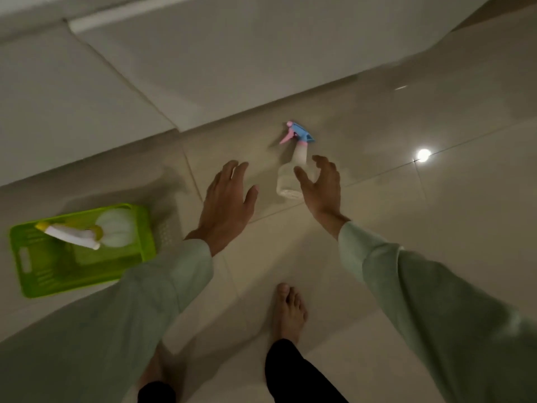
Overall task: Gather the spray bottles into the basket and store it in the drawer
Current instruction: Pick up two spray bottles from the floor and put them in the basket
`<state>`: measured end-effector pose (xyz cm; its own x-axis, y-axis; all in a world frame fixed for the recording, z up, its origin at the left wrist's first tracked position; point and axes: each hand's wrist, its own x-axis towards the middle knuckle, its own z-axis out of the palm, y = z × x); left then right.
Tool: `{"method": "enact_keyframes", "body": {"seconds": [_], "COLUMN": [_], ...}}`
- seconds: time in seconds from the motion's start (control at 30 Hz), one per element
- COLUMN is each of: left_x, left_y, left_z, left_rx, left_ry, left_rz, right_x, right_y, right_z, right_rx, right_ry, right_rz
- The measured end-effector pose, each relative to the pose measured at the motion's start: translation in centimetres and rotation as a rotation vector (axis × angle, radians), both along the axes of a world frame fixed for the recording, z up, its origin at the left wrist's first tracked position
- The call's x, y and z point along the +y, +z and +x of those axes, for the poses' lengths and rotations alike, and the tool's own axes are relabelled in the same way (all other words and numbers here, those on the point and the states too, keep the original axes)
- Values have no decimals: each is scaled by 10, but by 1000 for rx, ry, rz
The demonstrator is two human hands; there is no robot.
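1. Spray bottle, clear body with pink-and-blue trigger head (291,173): standing on the tiled floor (406,228) just ahead of the hands, its lower right side partly covered by the right thumb.
2. Right hand (321,186): reaching out with fingers and thumb spread wide in a curved, cupping shape beside the bottle; whether it is touching the bottle is not clear, and nothing is being gripped.
3. Left hand (225,199): hovering palm-down to the left of the bottle, fingers loosely extended and apart, holding nothing.
4. Sleeves, pale green (421,292): covering both forearms down to the wrists.
5. Basket, bright green plastic with slotted sides (43,274): sitting on the floor well to the left of the hands.
6. Second spray bottle, white with yellow nozzle and collar (96,229): lying tilted inside the basket, nozzle pointing left.
7. Bare foot (289,311): standing on the floor below the hands, dark trouser leg above it.
8. Cabinet front, pale (116,82): filling the upper part of the view.
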<state>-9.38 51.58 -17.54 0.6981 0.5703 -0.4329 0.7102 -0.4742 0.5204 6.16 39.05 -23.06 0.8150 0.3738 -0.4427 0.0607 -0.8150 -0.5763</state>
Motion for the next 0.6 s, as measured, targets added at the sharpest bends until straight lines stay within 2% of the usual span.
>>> {"method": "enact_keyframes", "body": {"seconds": [0.1,0.23,0.4,0.6], "left_x": [-3,-3,2,9], "left_y": [-24,-47,-59,-24], "left_z": [19,34,34,-5], "left_rx": [4,-7,-6,-17], "left_ry": [1,-7,-4,22], "left_rz": [2,3,5,-16], "right_x": [10,25,37,32], "right_y": [-29,-59,-72,-27], "right_z": [21,43,48,17], "right_rx": [78,335,648,721], "right_ry": [-67,-187,-347,-417], "right_rz": [-28,-22,115,207]}}
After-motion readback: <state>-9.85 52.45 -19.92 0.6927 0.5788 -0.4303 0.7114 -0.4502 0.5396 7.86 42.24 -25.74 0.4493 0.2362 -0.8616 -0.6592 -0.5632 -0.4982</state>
